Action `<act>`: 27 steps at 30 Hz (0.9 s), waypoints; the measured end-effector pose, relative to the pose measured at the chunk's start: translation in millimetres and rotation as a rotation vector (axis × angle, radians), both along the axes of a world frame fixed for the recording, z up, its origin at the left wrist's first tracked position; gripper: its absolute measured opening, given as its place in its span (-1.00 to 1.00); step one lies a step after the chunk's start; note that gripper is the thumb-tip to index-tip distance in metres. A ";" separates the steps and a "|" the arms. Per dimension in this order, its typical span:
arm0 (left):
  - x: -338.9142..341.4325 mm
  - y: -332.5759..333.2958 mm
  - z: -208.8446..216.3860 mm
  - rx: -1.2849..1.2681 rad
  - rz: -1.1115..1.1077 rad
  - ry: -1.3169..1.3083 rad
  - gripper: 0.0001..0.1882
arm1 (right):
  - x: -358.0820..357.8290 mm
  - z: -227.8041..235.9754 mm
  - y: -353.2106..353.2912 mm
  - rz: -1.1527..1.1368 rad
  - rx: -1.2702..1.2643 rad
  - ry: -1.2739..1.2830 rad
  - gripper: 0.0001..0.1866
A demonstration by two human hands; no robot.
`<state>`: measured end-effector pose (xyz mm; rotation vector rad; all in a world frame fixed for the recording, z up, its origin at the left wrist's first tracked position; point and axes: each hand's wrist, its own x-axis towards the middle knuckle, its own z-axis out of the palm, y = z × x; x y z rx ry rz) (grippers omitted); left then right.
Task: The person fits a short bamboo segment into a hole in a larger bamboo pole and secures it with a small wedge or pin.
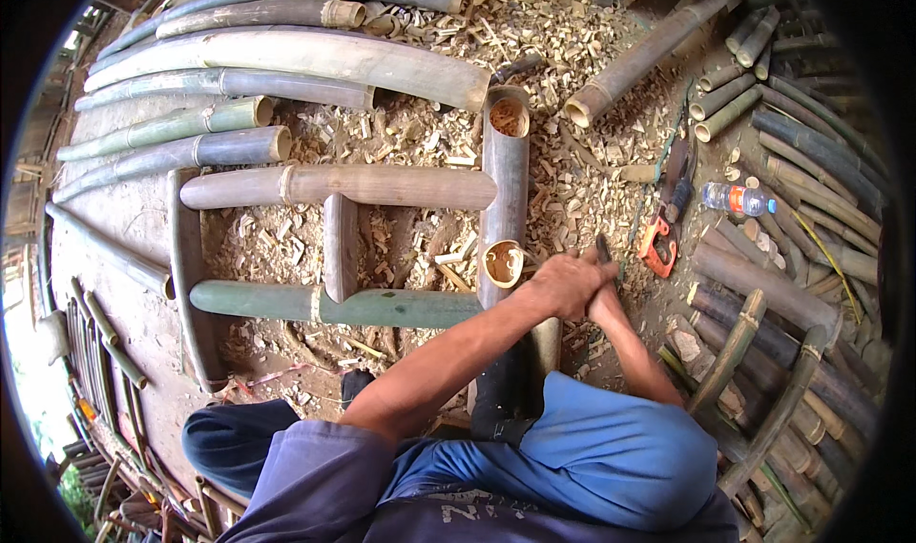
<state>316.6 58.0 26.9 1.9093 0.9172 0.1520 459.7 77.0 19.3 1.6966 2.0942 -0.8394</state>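
My left hand (pixel 563 283) and my right hand (pixel 605 304) meet just right of an upright-lying bamboo tube (pixel 504 195), fingers closed together. A dark, slim object (pixel 603 248) sticks out of the far side of my grip; its kind is hidden. The tube has two rounded openings, a far one (pixel 507 117) with brown inside and a near one (pixel 503 262) with a pale cut edge. Against its left side rest a brown bamboo pole (pixel 382 187) and a green bamboo pole (pixel 401 307). A short bamboo piece (pixel 341 247) bridges these two, and another bamboo length (pixel 194 276) crosses their left ends.
An orange-handled saw (pixel 656 248) and a plastic water bottle (pixel 738 199) lie to the right. Several bamboo poles (pixel 286 61) stretch across the far left. Stacked bamboo (pixel 763 352) crowds the right side. Wood chips (pixel 420 137) cover much of the ground.
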 end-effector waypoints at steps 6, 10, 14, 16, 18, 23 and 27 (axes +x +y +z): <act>-18.6 0.7 8.9 0.101 0.402 -0.258 0.05 | -11.2 31.4 21.6 0.220 0.021 -0.009 -0.65; -32.6 -8.3 -6.5 0.179 0.961 -0.461 0.04 | -77.1 38.1 72.6 0.791 0.257 0.047 -0.80; -45.6 -16.6 -9.5 0.323 1.178 -0.541 0.07 | -105.8 40.9 64.9 1.233 0.793 -0.116 -0.91; -32.5 -15.8 -2.0 0.351 1.103 -0.486 0.11 | -63.1 2.0 64.1 1.054 0.510 -0.127 -0.87; -33.1 -11.0 8.6 0.033 0.761 -0.242 0.10 | -46.2 13.7 37.5 0.527 0.144 -0.064 -0.79; -3.5 1.0 13.5 -0.112 -0.092 0.023 -0.03 | -9.9 17.3 -9.1 -0.216 -0.080 0.082 -0.60; -12.0 2.4 14.9 -0.033 0.077 -0.145 0.00 | -9.4 36.1 -15.6 -0.458 -0.215 0.107 -0.50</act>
